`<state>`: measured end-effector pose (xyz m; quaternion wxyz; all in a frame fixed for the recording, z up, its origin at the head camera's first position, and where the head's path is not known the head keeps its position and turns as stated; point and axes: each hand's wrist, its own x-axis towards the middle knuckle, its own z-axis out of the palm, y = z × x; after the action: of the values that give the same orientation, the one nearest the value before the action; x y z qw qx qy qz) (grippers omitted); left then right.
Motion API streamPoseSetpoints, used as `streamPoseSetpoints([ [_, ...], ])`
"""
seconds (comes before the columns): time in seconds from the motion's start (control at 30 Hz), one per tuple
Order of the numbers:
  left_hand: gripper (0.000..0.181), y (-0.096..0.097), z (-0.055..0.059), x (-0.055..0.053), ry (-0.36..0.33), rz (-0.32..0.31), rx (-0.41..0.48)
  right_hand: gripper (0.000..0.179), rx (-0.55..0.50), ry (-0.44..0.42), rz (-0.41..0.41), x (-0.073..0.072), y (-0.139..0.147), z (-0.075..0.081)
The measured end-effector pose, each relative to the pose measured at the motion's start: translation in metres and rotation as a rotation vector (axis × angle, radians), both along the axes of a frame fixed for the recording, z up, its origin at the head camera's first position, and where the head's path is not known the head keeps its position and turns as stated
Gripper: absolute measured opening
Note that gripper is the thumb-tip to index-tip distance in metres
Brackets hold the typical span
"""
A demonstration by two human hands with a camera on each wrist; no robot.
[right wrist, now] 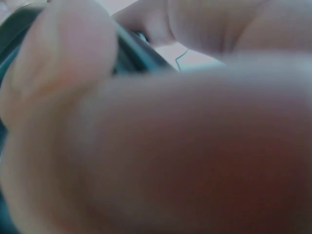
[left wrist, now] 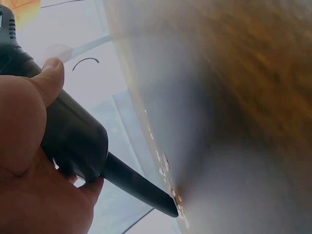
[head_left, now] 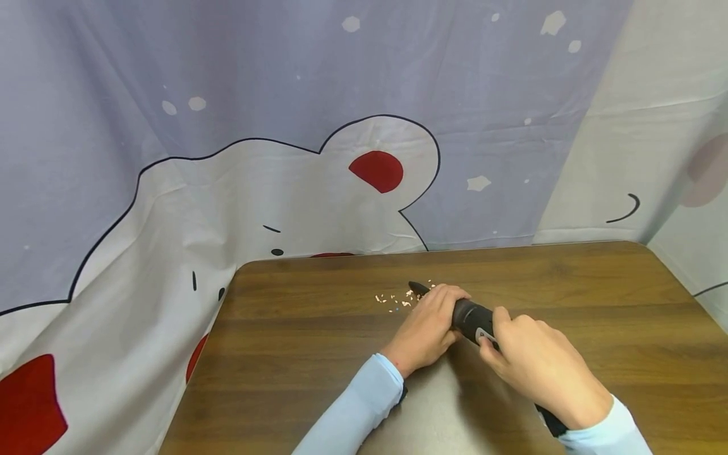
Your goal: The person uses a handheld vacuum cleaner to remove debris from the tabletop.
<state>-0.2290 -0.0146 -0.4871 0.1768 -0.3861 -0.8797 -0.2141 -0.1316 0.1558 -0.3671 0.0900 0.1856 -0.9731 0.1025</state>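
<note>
A black handheld vacuum cleaner (head_left: pixel 473 321) slants across the table, its narrow nozzle (left wrist: pixel 141 184) pointing down to the far left. My right hand (head_left: pixel 540 363) grips its rear handle, the thumb by a light grey panel on the body. Around the front of the body, close to the nozzle, my left hand (head_left: pixel 426 328) is wrapped with thumb and fingers. Small pale scraps (head_left: pixel 406 303) lie scattered on the tabletop just left of the nozzle tip; the tip is right at some of them in the left wrist view. Fingers fill most of the right wrist view and hide the handle.
The brown wood-grain table (head_left: pixel 307 354) has rounded far corners. Behind it and along its left side hangs a patterned curtain (head_left: pixel 273 189) in lilac and white with red shapes. A thin dark cord (head_left: pixel 711 289) shows at the right edge.
</note>
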Motion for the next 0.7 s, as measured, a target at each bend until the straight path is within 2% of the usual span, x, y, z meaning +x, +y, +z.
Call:
streamPoseSetpoints([
  [0.33, 0.064, 0.009, 0.001, 0.003, 0.005, -0.034, 0.004, 0.027, -0.005, -0.005, -0.018, 0.007, 0.007, 0.0],
  [0.7, 0.064, 0.02, 0.001, 0.003, -0.006, -0.041, 0.009, 0.028, 0.003, 0.012, -0.025, 0.011, 0.013, 0.002],
])
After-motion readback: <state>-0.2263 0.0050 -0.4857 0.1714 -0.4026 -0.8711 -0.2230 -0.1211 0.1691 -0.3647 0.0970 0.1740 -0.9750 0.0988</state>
